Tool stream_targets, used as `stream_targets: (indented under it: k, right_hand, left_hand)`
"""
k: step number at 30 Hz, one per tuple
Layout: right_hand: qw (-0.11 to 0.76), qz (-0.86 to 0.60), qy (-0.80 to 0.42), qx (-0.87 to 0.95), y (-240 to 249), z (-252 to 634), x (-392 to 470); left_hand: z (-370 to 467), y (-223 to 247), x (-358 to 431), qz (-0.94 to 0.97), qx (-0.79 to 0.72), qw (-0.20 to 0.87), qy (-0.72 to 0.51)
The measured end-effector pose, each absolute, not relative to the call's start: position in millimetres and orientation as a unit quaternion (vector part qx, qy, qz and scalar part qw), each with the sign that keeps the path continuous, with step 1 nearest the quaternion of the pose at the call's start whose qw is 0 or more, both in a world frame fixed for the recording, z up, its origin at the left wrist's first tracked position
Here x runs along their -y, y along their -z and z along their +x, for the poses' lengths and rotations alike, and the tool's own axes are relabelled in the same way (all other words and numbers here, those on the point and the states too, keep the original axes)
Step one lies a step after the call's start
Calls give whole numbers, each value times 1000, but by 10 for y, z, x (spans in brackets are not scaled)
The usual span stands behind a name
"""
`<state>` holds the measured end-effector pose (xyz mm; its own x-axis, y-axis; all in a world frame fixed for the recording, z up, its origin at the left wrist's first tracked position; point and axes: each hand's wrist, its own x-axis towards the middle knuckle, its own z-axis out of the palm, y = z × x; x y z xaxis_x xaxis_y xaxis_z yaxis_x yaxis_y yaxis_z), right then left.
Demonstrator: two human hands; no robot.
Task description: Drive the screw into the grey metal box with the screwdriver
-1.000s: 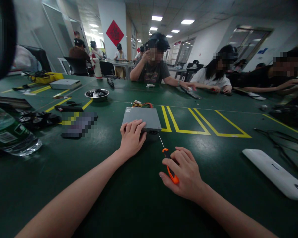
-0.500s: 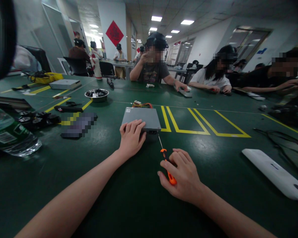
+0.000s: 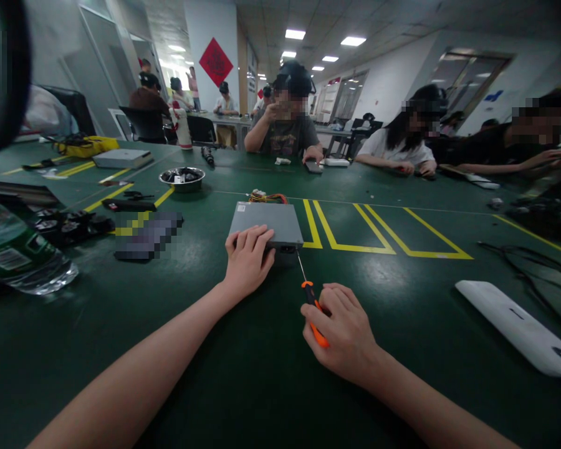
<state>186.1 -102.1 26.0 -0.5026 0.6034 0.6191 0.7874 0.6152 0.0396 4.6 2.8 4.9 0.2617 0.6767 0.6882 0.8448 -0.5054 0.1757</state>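
Observation:
A grey metal computer power supply [image 3: 283, 219] lies flat on the table, a bundle of coloured wires [image 3: 268, 197] coming out of its far side. My left hand [image 3: 247, 259] holds its near left part, fingers on top and thumb down by the front face. In my right hand [image 3: 343, 330] is an orange and black screwdriver [image 3: 310, 298], gripped by the handle between thumb and fingers. Its thin shaft points away from me, with the tip at the near right corner of the power supply, beside the black socket. The exact contact at the tip is too small to make out.
A metal bowl [image 3: 182, 179] of small dark parts stands beyond on the left. Nearer are a phone-like pixelated object [image 3: 149, 237] and a water bottle [image 3: 19, 255]. A white elongated device [image 3: 518, 327] and black cables [image 3: 537, 268] lie right. Co-workers sit across the table.
My right hand's fingers have closed further around the screwdriver handle, which has turned slightly. My left hand and the power supply stay put. The co-worker opposite has drawn a hand inward.

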Motion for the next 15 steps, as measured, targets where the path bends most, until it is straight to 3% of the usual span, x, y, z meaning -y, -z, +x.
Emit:
stream_targets:
  k: [9,15]
  right_hand:
    - [308,-420,106,847,-282,1883,1045]
    - [257,-432,141,853,-253,1859,1040]
  left_hand:
    - [47,-42,-29,-785,485,117,366]
    - [46,-47,-29,-787,486,120,361]
